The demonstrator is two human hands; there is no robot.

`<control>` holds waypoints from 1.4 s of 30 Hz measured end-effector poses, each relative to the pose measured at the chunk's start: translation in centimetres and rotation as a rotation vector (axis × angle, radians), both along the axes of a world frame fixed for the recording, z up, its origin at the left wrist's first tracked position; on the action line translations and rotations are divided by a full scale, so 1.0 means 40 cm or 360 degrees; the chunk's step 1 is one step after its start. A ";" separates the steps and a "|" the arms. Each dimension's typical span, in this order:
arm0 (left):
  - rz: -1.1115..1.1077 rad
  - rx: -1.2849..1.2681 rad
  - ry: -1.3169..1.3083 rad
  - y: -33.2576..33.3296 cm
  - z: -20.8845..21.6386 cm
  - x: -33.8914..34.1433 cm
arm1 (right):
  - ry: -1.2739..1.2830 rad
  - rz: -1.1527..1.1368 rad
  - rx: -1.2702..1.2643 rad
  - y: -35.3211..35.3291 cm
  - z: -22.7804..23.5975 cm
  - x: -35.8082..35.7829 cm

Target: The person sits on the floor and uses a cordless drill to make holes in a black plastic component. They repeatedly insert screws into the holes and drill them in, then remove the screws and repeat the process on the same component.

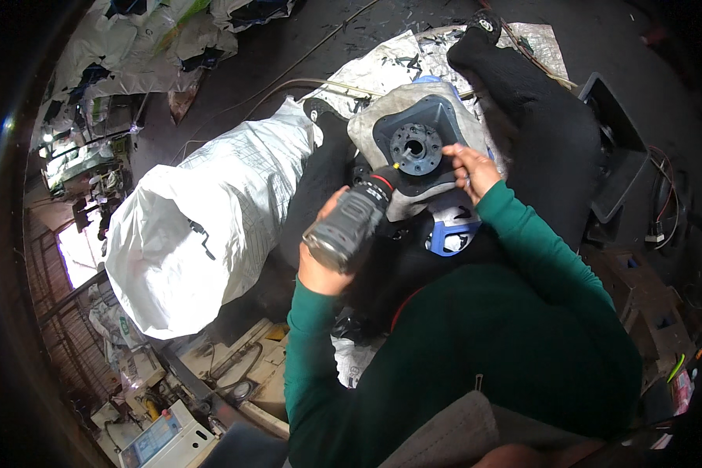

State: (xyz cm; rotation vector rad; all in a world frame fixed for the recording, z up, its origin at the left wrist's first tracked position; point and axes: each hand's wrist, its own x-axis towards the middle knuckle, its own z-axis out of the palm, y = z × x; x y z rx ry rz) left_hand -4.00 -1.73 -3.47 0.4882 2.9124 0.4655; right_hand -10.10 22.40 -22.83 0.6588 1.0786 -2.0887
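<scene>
My left hand [320, 274] is wrapped round a grey and black cordless drill [351, 226] with a red ring near its chuck. The drill's yellow-tipped bit points at the near left rim of a round dark hub [405, 161] with a ring of holes and an open centre. The frame does not show whether the bit touches it. This hub sits in the middle of a dark, square-shouldered moulded part [444, 117], which lies on a grey cloth pad [366, 125]. At the hub's right edge my right hand [476, 170] has its fingers pinched together; what they hold is hidden.
A white woven sack [234, 210] lies open at left, with a small dark piece on it. My dark-clad legs [558, 148] flank the work. A black bin [620, 148] stands at right. A blue and white plastic piece [451, 238] is below the pad; a machine control panel [160, 441] is lower left.
</scene>
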 end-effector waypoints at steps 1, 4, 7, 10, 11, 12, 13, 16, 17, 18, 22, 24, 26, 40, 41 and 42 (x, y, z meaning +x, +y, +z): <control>0.0058 0.0024 0.0017 -0.013 -0.008 -0.011 | 0.0082 -0.0013 0.0088 0.000 -0.022 -0.011; 0.0255 0.0171 -0.0149 -0.038 -0.029 -0.031 | 0.0186 -0.0076 0.0513 -0.030 -0.080 -0.044; 0.0383 0.0290 -0.0272 -0.039 -0.043 -0.045 | 0.0532 -0.0022 0.0680 -0.089 -0.116 -0.063; 0.0378 0.0249 -0.0342 -0.027 -0.051 -0.066 | 0.0585 0.0216 0.0815 -0.102 -0.123 -0.077; 0.0372 0.0239 -0.0344 -0.023 -0.052 -0.073 | 0.0587 0.0205 0.0710 -0.103 -0.118 -0.079; 0.0381 0.0217 -0.0355 -0.020 -0.051 -0.080 | 0.0610 0.0140 0.0634 -0.102 -0.111 -0.079; 0.0378 0.0216 -0.0337 -0.017 -0.049 -0.086 | 0.0634 0.0074 0.0562 -0.100 -0.101 -0.076; 0.0261 0.0218 -0.0275 -0.023 -0.037 -0.107 | 0.0656 -0.0079 0.0372 -0.105 -0.069 -0.069; 0.0226 0.0224 -0.0245 -0.029 -0.031 -0.110 | 0.0711 -0.0131 0.0267 -0.108 -0.060 -0.064; 0.0291 0.0232 -0.0347 -0.035 -0.027 -0.114 | 0.0632 -0.0118 0.0296 -0.111 -0.053 -0.061; 0.0364 0.0280 -0.0486 -0.060 -0.025 -0.124 | 0.0616 -0.0163 0.0288 -0.121 -0.047 -0.056; 0.0362 0.0376 -0.0499 -0.067 -0.037 -0.129 | 0.0573 -0.0137 0.0388 -0.121 -0.055 -0.051; 0.0520 0.0495 -0.0579 -0.072 -0.046 -0.129 | 0.0647 -0.0203 0.0411 -0.126 -0.063 -0.047; 0.0379 0.0039 -0.0604 -0.055 -0.060 -0.180 | 0.0603 0.0073 0.0956 -0.096 -0.065 -0.024; 0.0463 0.0033 -0.0685 -0.052 -0.058 -0.185 | 0.0587 0.0122 0.0996 -0.095 -0.063 -0.023; 0.0449 -0.0016 -0.0683 -0.049 -0.056 -0.191 | 0.0595 0.0107 0.0990 -0.094 -0.061 -0.023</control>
